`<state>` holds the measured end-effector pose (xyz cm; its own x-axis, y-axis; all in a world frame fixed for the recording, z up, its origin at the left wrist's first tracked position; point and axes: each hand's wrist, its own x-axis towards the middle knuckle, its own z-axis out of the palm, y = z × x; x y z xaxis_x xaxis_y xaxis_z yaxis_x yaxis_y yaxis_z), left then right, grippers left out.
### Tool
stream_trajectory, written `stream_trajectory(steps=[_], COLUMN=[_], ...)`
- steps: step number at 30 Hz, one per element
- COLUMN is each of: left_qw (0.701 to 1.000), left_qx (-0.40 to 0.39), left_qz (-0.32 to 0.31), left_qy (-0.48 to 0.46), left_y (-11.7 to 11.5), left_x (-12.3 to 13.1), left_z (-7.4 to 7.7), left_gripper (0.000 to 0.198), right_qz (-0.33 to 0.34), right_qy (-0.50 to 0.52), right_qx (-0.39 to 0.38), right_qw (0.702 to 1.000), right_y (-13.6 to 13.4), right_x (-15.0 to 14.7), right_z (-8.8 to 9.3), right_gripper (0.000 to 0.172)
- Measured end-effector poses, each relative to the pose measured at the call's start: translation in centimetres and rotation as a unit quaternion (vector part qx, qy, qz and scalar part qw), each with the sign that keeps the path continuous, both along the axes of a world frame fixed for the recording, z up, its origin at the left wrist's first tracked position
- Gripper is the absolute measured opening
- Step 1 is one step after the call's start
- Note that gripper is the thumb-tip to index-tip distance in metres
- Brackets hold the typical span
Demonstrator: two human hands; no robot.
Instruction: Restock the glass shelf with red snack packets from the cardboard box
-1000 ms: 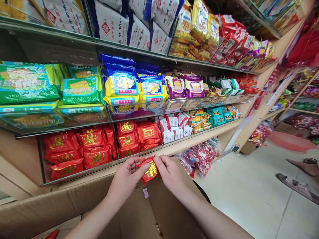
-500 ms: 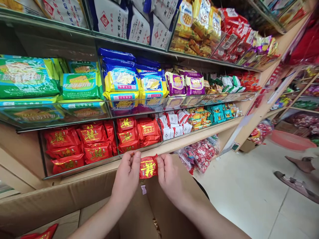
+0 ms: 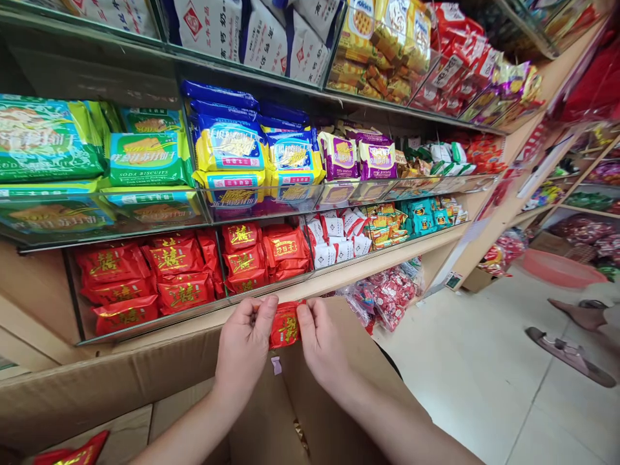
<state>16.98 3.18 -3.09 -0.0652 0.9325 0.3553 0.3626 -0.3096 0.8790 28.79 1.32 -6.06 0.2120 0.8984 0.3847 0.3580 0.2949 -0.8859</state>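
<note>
A small red packet with gold characters [image 3: 285, 326] is held up between my two hands, above an open cardboard box [image 3: 179, 361]. My left hand [image 3: 245, 339] pinches its left edge, with the thumb on top. The thumb and fingers of my right hand [image 3: 320, 339] are closed on its right edge. Similar red packets [image 3: 184, 292] lie stacked in the lowest shelf bin, beyond my left hand. Part of another red packet [image 3: 80, 452] shows at the lower left.
Glass-fronted shelves [image 3: 261, 200] of biscuit packs stretch across the front. Bags of red sweets [image 3: 390, 294] lie under them. On the right, a person's sandalled foot [image 3: 571, 355] stands on the tiled floor, near a pink basin [image 3: 564, 268].
The view has shifted slightly. My right hand is a little closer to my left, and the red packet between them is partly more covered and turned.
</note>
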Motion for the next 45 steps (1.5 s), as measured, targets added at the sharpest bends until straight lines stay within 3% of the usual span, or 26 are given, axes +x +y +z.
stream_trajectory(steps=[6, 11, 18, 27, 31, 34, 39, 45], left_qw=[1.0, 0.999, 0.997, 0.992, 0.985, 0.979, 0.982, 0.986], left_qx=[0.009, 0.031, 0.057, 0.08, 0.095, 0.116, 0.137, 0.119], left_qz=[-0.023, -0.016, -0.026, -0.055, -0.043, -0.044, -0.03, -0.044], left_qy=[0.007, 0.029, 0.037, 0.08, 0.135, 0.163, 0.129, 0.106], left_y=[-0.2, 0.2, 0.6, -0.4, -0.4, -0.5, -0.3, 0.0], left_x=[0.3, -0.1, -0.2, -0.1, -0.2, -0.2, -0.2, -0.7], left_z=[0.1, 0.0, 0.3, 0.2, 0.1, 0.1, 0.5, 0.5], left_gripper=[0.029, 0.026, 0.027, 0.019, 0.019, 0.017, 0.018, 0.019], right_qz=[-0.016, -0.051, 0.009, 0.055, 0.045, 0.015, -0.039, -0.013], right_qy=[0.019, 0.046, 0.195, 0.148, 0.128, 0.108, 0.081, 0.109], right_qx=[0.042, 0.081, 0.016, -0.009, -0.047, -0.032, 0.018, 0.012], right_qw=[0.999, 0.994, 0.981, 0.987, 0.99, 0.993, 0.996, 0.994], right_y=[0.0, -0.7, -0.1, -0.2, -0.1, -0.2, -0.7, -0.6], right_x=[0.3, 0.1, 0.0, 0.2, 0.1, 0.1, -0.1, -0.2], right_z=[-0.4, 0.2, 0.3, -0.4, -0.5, -0.3, 0.3, 0.6], right_gripper=[0.021, 0.021, 0.026, 0.032, 0.034, 0.034, 0.033, 0.035])
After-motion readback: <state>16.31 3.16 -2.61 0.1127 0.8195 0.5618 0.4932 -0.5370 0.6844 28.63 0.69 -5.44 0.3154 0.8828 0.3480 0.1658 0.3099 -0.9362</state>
